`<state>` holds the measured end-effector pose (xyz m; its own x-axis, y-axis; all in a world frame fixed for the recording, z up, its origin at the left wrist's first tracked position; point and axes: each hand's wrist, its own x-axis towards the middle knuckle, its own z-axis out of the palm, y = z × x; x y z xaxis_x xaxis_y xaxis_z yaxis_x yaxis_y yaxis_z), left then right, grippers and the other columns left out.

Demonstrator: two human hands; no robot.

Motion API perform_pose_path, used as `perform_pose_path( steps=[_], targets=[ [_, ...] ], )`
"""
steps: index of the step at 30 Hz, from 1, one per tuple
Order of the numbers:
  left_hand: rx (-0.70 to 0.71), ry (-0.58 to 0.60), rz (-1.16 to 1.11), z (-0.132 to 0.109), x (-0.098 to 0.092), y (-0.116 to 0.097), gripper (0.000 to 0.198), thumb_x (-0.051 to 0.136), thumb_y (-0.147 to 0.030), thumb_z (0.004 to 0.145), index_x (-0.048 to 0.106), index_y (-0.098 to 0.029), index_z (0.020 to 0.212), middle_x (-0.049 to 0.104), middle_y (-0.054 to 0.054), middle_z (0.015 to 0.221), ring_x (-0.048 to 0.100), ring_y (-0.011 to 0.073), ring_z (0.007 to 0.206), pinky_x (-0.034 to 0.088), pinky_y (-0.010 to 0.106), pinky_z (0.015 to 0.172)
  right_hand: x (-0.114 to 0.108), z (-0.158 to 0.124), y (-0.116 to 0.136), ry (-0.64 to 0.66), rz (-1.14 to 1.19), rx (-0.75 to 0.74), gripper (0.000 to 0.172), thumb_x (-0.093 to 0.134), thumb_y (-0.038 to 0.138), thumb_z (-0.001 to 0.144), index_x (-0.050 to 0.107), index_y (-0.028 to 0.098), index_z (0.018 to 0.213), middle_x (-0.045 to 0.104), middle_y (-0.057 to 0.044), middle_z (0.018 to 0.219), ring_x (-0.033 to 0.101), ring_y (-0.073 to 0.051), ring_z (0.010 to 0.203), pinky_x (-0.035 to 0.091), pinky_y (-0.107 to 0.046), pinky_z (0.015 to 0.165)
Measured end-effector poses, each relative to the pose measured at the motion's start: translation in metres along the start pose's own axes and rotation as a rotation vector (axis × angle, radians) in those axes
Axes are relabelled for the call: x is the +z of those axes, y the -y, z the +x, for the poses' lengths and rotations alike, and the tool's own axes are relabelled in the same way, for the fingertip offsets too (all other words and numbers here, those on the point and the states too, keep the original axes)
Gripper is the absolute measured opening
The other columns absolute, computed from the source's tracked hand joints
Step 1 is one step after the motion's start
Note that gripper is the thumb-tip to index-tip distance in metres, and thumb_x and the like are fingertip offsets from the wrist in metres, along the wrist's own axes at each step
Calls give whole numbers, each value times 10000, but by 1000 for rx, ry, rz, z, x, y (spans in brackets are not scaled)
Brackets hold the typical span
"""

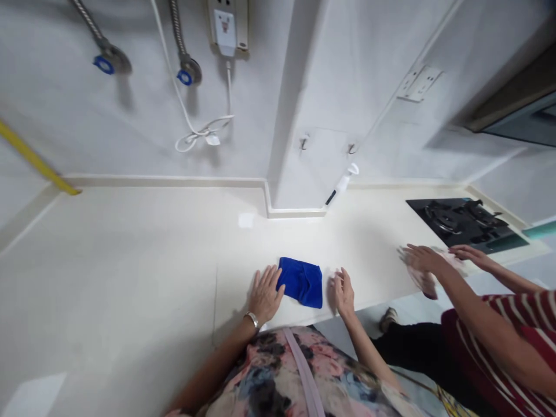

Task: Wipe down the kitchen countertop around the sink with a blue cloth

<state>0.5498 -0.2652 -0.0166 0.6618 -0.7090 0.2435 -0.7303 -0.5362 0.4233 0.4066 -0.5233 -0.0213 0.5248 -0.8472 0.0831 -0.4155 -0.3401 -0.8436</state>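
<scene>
Cloth (299,282), blue and creased, was laid on the white counter (152,260) near its front edge, between the two hands. Its left edge was met by the left hand (266,292), which was held flat with fingers spread and nothing gripped. The right hand (344,293) was held just beside the right edge, apart from the fabric, its fingers loosely bent and no object seen in them. From this, handling of the cloth was judged to be in hand; for any further move of it, a steady left palm and a right hand brought to the free edge would be called for.

Behind the cloth, reach was narrowed by a jutting pillar (330,75), where a white tool (345,180) was seen below two hooks (304,143). To the right, room was limited by a co-worker's hands (423,259), blurred near a black hob (469,238); what was held there could not be told.
</scene>
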Motion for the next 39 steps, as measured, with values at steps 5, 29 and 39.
perform_pose_path(
  steps=[5, 29, 39],
  targets=[
    [-28, -89, -24, 19, 12, -6, 543, 515, -419, 1031, 577, -176, 1513, 536, 184, 1592, 457, 342, 1505, 390, 559, 1262, 5, -18, 18, 103, -161, -83, 798, 497, 679, 949, 500, 151, 1547, 741, -139, 1181, 723, -287, 983, 603, -475, 939],
    [-346, -218, -171, -31, -48, 46, 418, 504, -374, 1047, 641, -183, 1392, 596, 183, 1414, 636, 268, 1240, 550, 462, 1102, 61, -11, 67, 444, 298, -73, 538, 584, 418, 728, 661, 186, 1207, 746, -70, 1026, 665, -268, 913, 575, -396, 845],
    [-251, -93, -50, 13, -53, 50, 358, 464, -345, 1051, 701, -193, 1271, 691, 141, 1294, 617, 292, 1189, 527, 463, 1082, 65, -20, 58, 373, 256, -61, 573, 604, 651, 926, 675, 195, 1266, 770, -91, 1145, 694, -273, 1064, 564, -435, 1011]
  ],
)
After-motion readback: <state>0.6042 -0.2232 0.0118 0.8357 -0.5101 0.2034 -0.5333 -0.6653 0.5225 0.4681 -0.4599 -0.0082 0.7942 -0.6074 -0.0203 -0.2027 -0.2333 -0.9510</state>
